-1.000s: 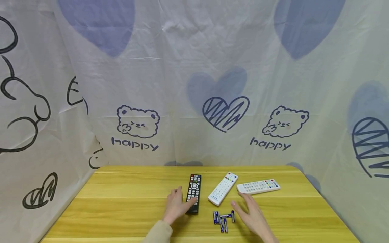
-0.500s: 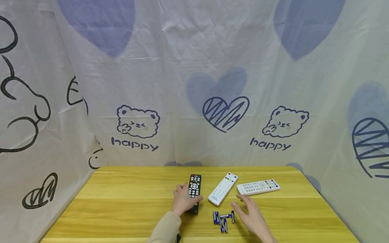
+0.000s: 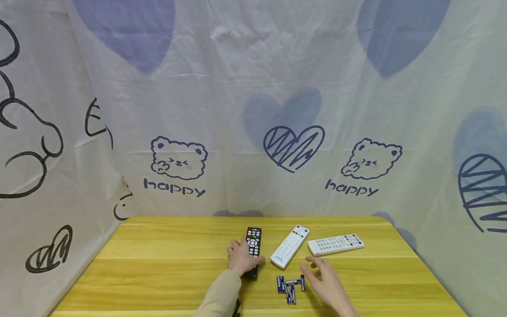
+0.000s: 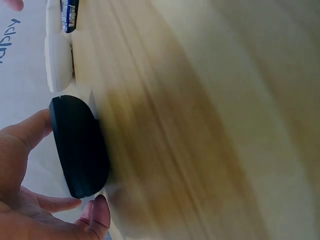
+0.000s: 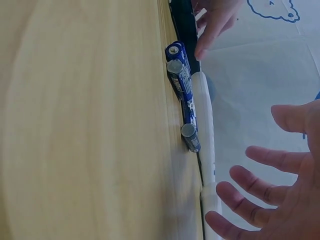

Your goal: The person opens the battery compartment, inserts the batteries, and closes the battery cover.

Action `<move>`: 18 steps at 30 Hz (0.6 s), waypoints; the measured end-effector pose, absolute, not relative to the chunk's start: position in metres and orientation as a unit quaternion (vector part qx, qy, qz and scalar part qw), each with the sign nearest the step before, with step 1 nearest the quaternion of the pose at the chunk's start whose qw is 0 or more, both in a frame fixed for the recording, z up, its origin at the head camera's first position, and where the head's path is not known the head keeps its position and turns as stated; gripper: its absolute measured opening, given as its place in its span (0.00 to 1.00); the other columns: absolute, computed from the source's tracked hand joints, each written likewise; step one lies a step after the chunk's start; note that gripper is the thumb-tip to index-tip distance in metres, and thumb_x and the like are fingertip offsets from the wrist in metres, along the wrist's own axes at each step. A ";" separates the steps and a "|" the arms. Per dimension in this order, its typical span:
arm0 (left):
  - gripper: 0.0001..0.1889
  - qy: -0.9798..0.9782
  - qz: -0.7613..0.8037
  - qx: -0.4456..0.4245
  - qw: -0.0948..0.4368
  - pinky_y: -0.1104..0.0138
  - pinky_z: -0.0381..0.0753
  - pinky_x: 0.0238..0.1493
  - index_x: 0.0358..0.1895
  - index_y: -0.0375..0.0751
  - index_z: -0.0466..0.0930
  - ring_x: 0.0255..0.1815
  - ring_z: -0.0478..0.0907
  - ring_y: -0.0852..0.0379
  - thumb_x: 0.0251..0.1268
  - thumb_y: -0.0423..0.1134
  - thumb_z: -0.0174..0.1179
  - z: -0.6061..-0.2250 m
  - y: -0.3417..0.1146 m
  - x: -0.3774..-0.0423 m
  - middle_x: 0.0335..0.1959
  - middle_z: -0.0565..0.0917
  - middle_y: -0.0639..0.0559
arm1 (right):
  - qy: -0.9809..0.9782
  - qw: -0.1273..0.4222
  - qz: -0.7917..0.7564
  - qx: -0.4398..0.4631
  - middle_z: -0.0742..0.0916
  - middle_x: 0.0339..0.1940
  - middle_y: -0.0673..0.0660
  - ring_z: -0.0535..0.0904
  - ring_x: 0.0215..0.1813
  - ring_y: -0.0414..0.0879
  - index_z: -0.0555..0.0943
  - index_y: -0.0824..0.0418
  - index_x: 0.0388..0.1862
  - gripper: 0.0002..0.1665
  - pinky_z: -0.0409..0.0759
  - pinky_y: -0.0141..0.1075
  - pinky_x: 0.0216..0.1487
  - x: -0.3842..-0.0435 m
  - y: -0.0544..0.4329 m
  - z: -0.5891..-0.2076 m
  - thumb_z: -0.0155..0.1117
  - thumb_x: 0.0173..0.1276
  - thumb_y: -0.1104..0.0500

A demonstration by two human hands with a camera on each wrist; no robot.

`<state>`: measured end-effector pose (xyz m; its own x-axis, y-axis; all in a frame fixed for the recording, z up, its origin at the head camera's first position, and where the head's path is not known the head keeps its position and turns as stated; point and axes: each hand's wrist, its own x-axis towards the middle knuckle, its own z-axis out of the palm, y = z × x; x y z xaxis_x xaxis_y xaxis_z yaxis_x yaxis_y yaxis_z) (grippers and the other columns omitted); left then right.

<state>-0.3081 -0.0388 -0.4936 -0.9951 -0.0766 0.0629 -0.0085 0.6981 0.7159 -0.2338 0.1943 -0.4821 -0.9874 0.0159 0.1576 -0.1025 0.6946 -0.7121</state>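
My left hand holds a black remote control lying on the wooden table, thumb along its right edge and fingers at its left. In the left wrist view the remote's dark end sits between thumb and fingertips. My right hand hovers with spread, relaxed fingers and holds nothing. Just left of it lie several blue and silver batteries in a loose cluster. Beyond these hands are two white remote controls: one slanted, the other almost crosswise beyond my right fingertips.
The yellow wooden table stretches out on both sides of the hands. A pale cloth printed with hearts and bears hangs behind its far edge and along the sides.
My left hand has moved right and closed over the black remote, the thumb now reaching across to its right edge. My right hand has barely shifted, its fingers slightly more bent.
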 end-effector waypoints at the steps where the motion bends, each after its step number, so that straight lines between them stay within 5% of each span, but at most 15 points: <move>1: 0.48 -0.920 -0.390 0.025 0.044 0.33 0.71 0.66 0.70 0.22 0.63 0.67 0.60 0.21 0.48 0.43 0.78 -0.494 -0.039 -0.308 0.67 0.60 0.16 | -0.918 0.076 0.390 0.025 0.84 0.50 0.61 0.80 0.45 0.47 0.78 0.65 0.63 0.28 0.83 0.42 0.43 -0.234 0.194 -0.482 0.62 0.73 0.47; 18: 0.38 -0.917 -0.397 0.021 0.041 0.36 0.76 0.55 0.60 0.21 0.69 0.54 0.64 0.27 0.49 0.37 0.75 -0.495 -0.036 -0.306 0.55 0.65 0.23 | -0.919 0.059 0.389 0.024 0.83 0.51 0.62 0.80 0.46 0.49 0.78 0.64 0.63 0.27 0.84 0.44 0.45 -0.234 0.194 -0.482 0.62 0.73 0.47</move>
<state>-0.3064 -0.0362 -0.4947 -0.9958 -0.0714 0.0576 -0.0069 0.6846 0.7289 -0.2342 0.1938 -0.4821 -0.9919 0.0022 0.1273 -0.0899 0.6960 -0.7124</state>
